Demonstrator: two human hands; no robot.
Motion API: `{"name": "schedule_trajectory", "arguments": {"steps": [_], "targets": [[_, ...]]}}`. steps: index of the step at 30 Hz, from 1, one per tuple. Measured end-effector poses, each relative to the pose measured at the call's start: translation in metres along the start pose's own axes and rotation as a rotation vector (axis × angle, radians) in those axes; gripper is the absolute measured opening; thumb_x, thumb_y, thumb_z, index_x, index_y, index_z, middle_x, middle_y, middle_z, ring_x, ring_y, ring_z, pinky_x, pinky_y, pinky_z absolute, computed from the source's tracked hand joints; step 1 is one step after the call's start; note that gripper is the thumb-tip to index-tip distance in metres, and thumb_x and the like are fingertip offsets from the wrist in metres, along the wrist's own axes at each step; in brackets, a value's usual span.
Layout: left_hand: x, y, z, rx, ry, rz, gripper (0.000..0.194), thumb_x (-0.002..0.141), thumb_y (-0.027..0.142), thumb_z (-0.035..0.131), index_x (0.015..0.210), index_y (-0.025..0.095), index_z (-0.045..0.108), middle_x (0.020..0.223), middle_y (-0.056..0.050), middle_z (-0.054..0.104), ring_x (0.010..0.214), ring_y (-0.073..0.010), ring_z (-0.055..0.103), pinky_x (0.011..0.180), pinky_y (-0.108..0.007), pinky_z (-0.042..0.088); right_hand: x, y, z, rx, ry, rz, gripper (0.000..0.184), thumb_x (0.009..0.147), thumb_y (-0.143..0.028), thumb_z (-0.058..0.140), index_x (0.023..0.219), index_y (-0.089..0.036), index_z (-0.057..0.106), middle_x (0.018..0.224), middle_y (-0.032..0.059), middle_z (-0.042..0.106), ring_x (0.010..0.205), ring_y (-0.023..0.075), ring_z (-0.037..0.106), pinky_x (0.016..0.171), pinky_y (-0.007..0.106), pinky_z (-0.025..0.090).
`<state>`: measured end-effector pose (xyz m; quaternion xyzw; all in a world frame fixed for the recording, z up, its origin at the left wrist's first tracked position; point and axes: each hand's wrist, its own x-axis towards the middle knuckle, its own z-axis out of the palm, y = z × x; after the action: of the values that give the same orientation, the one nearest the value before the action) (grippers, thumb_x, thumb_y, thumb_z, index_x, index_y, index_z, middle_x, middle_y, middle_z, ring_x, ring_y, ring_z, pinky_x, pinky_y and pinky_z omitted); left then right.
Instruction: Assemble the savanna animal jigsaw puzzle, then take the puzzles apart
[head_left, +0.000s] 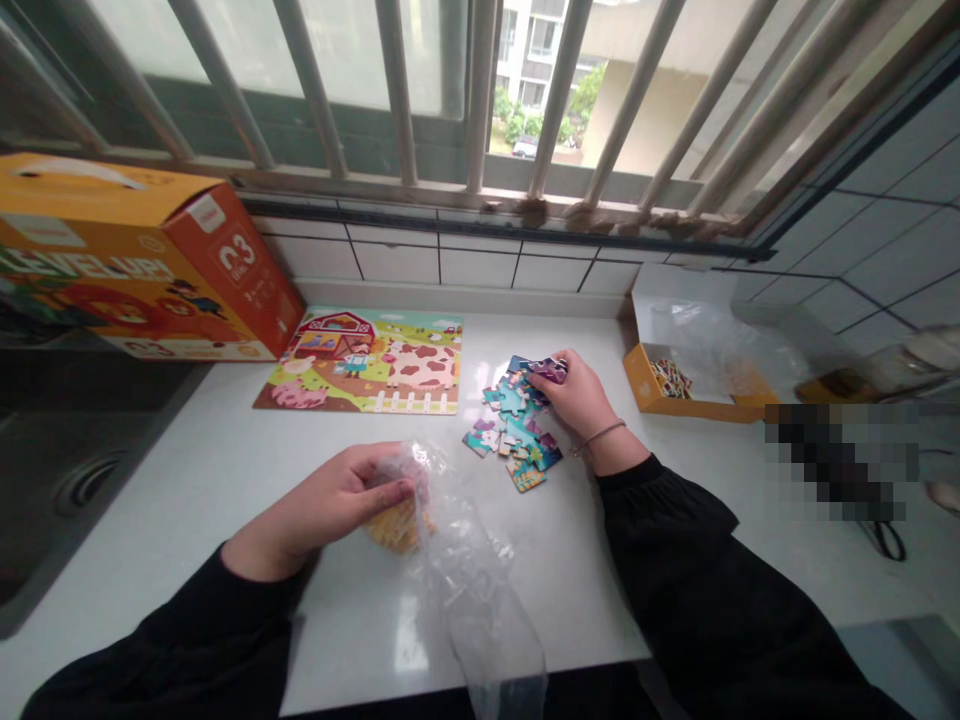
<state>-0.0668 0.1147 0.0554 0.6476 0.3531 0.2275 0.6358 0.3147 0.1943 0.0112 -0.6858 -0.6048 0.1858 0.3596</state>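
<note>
My left hand (349,497) is closed on a clear plastic bag (469,570), its loose end trailing over the counter's front edge. Yellowish contents (395,527) show through the bag below my fingers; what they are is blurred. My right hand (579,400) pinches a dark purple jigsaw piece (550,370) at the back of a loose heap. That heap of teal and purple jigsaw pieces (517,425) lies between my hands, one yellow-patterned piece nearest me. Behind my left hand a farm picture puzzle (364,360) with a barn and a cow lies flat.
A large orange box (225,270) with a handle stands at the left beside a dark sink (67,480). At the right, an open yellow box (701,405) holds puzzle pieces and clear plastic. A barred window (480,100) rises behind the white counter (570,590).
</note>
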Motion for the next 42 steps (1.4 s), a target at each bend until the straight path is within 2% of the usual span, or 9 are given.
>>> {"name": "schedule_trajectory", "arguments": {"steps": [5, 10, 13, 20, 26, 32, 35, 39, 42], "targets": [[0.000, 0.001, 0.000, 0.009, 0.009, -0.005, 0.040, 0.102, 0.056, 0.077, 0.105, 0.017, 0.081, 0.105, -0.010, 0.082, 0.094, -0.0242, 0.075, 0.087, -0.032, 0.058, -0.002, 0.000, -0.016, 0.185, 0.070, 0.035, 0.050, 0.087, -0.053, 0.085, 0.120, -0.021, 0.068, 0.108, 0.0107, 0.082, 0.094, 0.0289, 0.076, 0.087, 0.043, 0.058], [0.002, -0.001, 0.001, 0.010, 0.024, -0.009, 0.041, 0.101, 0.058, 0.078, 0.104, 0.016, 0.081, 0.103, -0.009, 0.082, 0.092, -0.0238, 0.075, 0.085, -0.032, 0.058, -0.011, -0.011, -0.019, 0.065, -0.285, -0.164, 0.061, 0.090, -0.038, 0.089, 0.144, -0.021, 0.068, 0.127, 0.0132, 0.082, 0.112, 0.0317, 0.079, 0.100, 0.046, 0.061], [0.001, -0.001, 0.001, 0.003, 0.025, -0.022, 0.043, 0.100, 0.059, 0.080, 0.105, 0.016, 0.081, 0.103, -0.010, 0.082, 0.092, -0.0238, 0.075, 0.085, -0.031, 0.058, -0.017, -0.018, -0.010, -0.139, -0.363, -0.248, 0.065, 0.089, -0.031, 0.092, 0.148, -0.021, 0.068, 0.142, 0.0173, 0.077, 0.129, 0.0365, 0.074, 0.112, 0.050, 0.057], [0.002, 0.003, 0.002, -0.024, 0.013, -0.029, 0.041, 0.101, 0.057, 0.079, 0.106, 0.016, 0.082, 0.104, -0.010, 0.082, 0.093, -0.0239, 0.075, 0.086, -0.032, 0.059, -0.020, -0.021, -0.003, -0.261, -0.286, -0.323, 0.046, 0.090, -0.037, 0.092, 0.127, -0.019, 0.072, 0.128, 0.0162, 0.072, 0.120, 0.0328, 0.070, 0.107, 0.044, 0.056], [0.002, -0.001, 0.001, -0.012, 0.014, -0.012, 0.039, 0.101, 0.056, 0.079, 0.106, 0.017, 0.082, 0.103, -0.009, 0.081, 0.092, -0.0231, 0.075, 0.085, -0.031, 0.059, -0.013, -0.016, -0.024, -0.106, -0.225, -0.144, 0.033, 0.095, -0.045, 0.086, 0.110, -0.022, 0.068, 0.099, 0.0062, 0.077, 0.090, 0.0265, 0.072, 0.080, 0.037, 0.055], [0.002, -0.003, -0.001, -0.006, -0.015, -0.009, 0.039, 0.101, 0.057, 0.079, 0.106, 0.018, 0.082, 0.104, -0.009, 0.081, 0.093, -0.0233, 0.075, 0.085, -0.031, 0.058, -0.008, -0.007, -0.028, -0.166, -0.264, -0.048, 0.049, 0.091, -0.041, 0.089, 0.132, -0.021, 0.070, 0.127, 0.0150, 0.081, 0.113, 0.0332, 0.077, 0.095, 0.042, 0.057], [0.003, -0.003, 0.000, 0.003, -0.010, 0.004, 0.039, 0.101, 0.056, 0.078, 0.105, 0.018, 0.082, 0.103, -0.009, 0.081, 0.093, -0.0230, 0.075, 0.085, -0.031, 0.058, -0.009, -0.005, -0.018, -0.259, -0.297, -0.075, 0.043, 0.091, -0.045, 0.089, 0.122, -0.021, 0.072, 0.123, 0.0163, 0.081, 0.113, 0.0359, 0.076, 0.095, 0.045, 0.057], [0.003, -0.002, 0.001, -0.013, 0.000, -0.020, 0.040, 0.101, 0.057, 0.078, 0.104, 0.017, 0.081, 0.101, -0.009, 0.081, 0.090, -0.0229, 0.075, 0.083, -0.031, 0.058, -0.009, 0.000, -0.014, -0.270, -0.177, -0.086, 0.056, 0.081, -0.044, 0.095, 0.123, -0.020, 0.067, 0.129, 0.0185, 0.074, 0.120, 0.0358, 0.071, 0.100, 0.044, 0.056], [0.001, -0.001, 0.002, -0.020, 0.003, -0.035, 0.041, 0.101, 0.058, 0.078, 0.103, 0.017, 0.080, 0.100, -0.008, 0.080, 0.089, -0.0233, 0.075, 0.082, -0.032, 0.059, -0.009, 0.004, -0.018, -0.222, -0.139, -0.051, 0.046, 0.082, -0.046, 0.091, 0.112, -0.022, 0.066, 0.118, 0.0136, 0.075, 0.109, 0.0323, 0.071, 0.095, 0.041, 0.056]]}}
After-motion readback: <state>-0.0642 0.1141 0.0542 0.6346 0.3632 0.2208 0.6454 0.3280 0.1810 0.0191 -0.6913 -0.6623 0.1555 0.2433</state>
